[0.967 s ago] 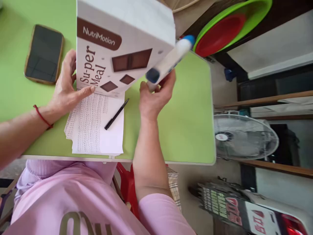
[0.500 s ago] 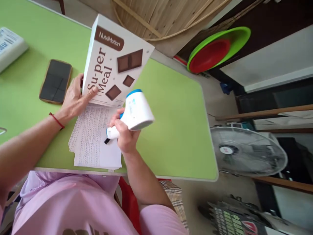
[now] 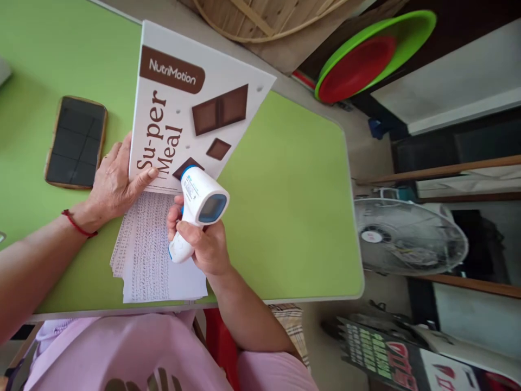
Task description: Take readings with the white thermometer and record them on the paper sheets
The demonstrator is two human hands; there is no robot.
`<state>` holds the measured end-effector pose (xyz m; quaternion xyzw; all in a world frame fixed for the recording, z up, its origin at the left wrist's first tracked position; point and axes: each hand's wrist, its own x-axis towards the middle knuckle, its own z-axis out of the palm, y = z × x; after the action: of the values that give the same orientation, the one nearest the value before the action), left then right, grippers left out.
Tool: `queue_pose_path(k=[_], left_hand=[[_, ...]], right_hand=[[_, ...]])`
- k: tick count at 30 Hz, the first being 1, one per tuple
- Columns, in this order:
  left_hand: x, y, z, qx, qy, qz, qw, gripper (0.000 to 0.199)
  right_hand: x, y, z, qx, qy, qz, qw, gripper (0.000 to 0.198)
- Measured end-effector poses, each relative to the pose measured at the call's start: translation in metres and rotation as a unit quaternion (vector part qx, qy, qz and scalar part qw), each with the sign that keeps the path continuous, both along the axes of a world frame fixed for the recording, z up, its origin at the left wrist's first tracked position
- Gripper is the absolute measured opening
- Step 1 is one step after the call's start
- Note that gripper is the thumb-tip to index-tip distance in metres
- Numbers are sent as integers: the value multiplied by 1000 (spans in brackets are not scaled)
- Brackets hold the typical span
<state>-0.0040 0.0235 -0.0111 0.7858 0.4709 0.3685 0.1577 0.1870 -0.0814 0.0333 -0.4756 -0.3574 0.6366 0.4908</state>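
Observation:
My left hand (image 3: 116, 182) grips the lower left edge of a white box (image 3: 163, 144) printed "NutriMotion Su-per Meal" with chocolate pieces, its thumb over the front. The box tilts over the far part of a stack of printed sheets (image 3: 152, 260). In my right hand (image 3: 203, 239) is a white and blue infrared thermometer (image 3: 201, 195), held by its handle just in front of the box's lower edge. Its small screen faces back toward me, and its front end points at the box. A phone (image 3: 77, 141) in a brown-edged case lies left of my left hand.
The green table (image 3: 293, 217) carries these things. Past its right edge stand a fan (image 3: 411, 236), a green basin (image 3: 419, 32) with a red basin (image 3: 358, 68) in it, and a printed carton (image 3: 374, 347). A round wooden piece (image 3: 268, 16) is beyond the far edge.
The thermometer has moved left and turned, so its screen now shows and its front overlaps the box's printed chocolate. My left hand keeps its grip on the box. The camera view has shifted.

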Motion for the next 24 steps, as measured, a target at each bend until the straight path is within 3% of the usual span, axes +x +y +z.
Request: queue_pose_path(k=[8,24], left_hand=[[-4,-1,7,8,18,-27,999,91],[0,2,2,-32,-28,-12,999,94]], right_hand=[[-5,4,-1,-28,2,-25,999,32],[-10,6,-3,6,-40,-44,998,33]])
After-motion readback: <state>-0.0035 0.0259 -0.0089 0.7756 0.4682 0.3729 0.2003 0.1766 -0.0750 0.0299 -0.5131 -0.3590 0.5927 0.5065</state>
